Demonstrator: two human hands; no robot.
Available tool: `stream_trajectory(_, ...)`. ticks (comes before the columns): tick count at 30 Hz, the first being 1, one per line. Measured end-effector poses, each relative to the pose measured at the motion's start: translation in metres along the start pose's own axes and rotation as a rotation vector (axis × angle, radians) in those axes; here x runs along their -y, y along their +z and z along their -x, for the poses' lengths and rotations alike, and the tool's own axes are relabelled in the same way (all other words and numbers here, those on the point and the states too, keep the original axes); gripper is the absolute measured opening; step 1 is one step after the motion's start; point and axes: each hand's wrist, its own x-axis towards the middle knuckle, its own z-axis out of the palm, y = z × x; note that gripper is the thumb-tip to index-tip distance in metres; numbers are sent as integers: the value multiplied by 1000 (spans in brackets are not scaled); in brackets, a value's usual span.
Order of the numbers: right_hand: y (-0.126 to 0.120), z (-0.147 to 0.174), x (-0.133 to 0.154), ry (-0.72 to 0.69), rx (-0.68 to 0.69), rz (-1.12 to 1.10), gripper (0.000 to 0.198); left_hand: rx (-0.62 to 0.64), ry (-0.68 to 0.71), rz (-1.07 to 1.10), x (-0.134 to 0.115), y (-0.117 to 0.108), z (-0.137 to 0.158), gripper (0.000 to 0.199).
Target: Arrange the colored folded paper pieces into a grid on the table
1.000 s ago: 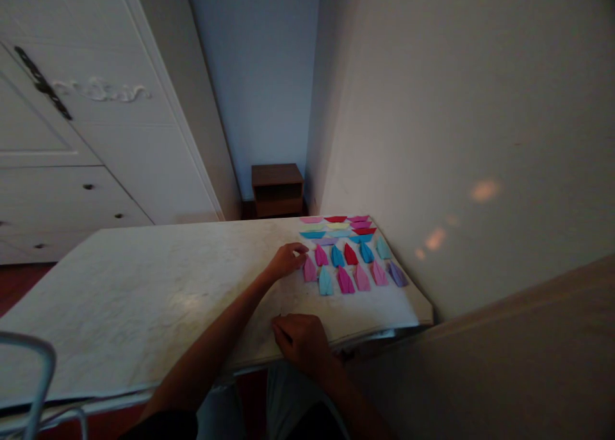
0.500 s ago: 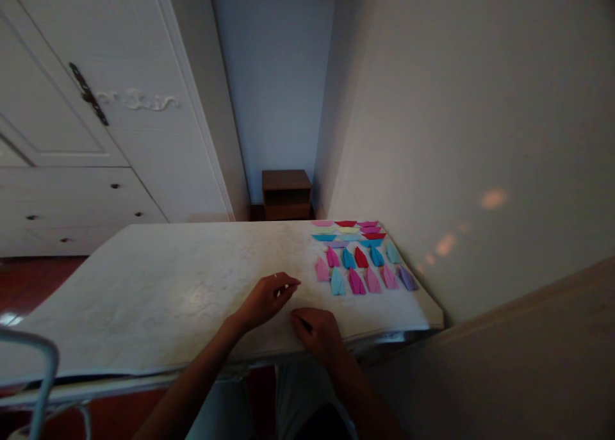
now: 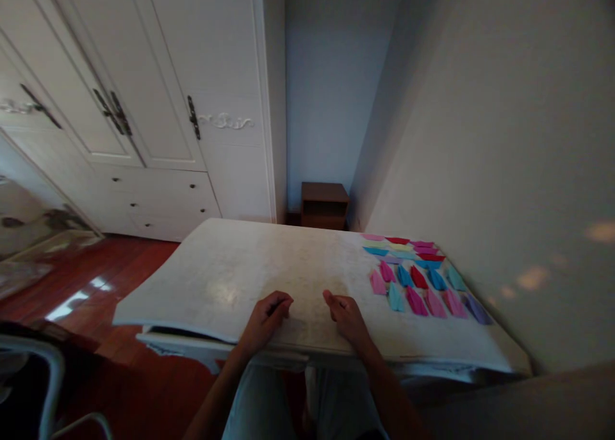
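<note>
The left hand [image 3: 266, 317] rested on the white table [image 3: 216, 280] near its front edge, fingers curled loosely inward with the tips against the tabletop; nothing could be seen in it. Just to its three o'clock, a small gap apart, the right hand [image 3: 346, 316] lay on the same surface, fingers bent and half closed, the thumb pointing toward ten o'clock. Whether it pinched anything small could not be told in the dim light. Both forearms ran down to six o'clock, over pale trousers [image 3: 269, 401] showing below the table edge.

At two o'clock from the right hand, well clear of it, the folded paper pieces [image 3: 418, 280] lay in rows by the table's right side. The nearer rows were narrow pointed shapes in pink, light blue, red and purple, set side by side; the nearest of them, a pink piece [image 3: 377, 282], sat closest to the right hand but apart from it. Farther off, toward one o'clock, flatter boat-like folds [image 3: 401, 248] in pink, yellow, red and blue sat in tighter rows.

Beyond the table at twelve o'clock stood a small brown nightstand [image 3: 324, 204] in a narrow recess. A plain wall [image 3: 504, 139] rose along three o'clock. At ten o'clock stood a white wardrobe [image 3: 158, 100] with dark handles and drawers below. Red-brown floor [image 3: 96, 280] showed at nine o'clock, and a metal chair frame [image 3: 50, 389] at seven o'clock.
</note>
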Motion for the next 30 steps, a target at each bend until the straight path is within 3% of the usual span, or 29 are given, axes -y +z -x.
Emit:
stream_trajectory(5, 21, -1, -1, -60, -118, 65, 61, -21, -38, 235, 10, -6, 4, 34)
stream_trajectory(16, 22, 4, -4, -69, -136, 64, 57, 81, 5, 295, 12, -6, 7, 26)
stream_trajectory(25, 21, 5, -4, -67, -172, 58, 58, 58, 95, 61, 8, -3, 7, 26)
stream_trajectory(30, 21, 5, -3, -87, -188, 42, 57, 34, 51, -27, 6, -1, 3, 24)
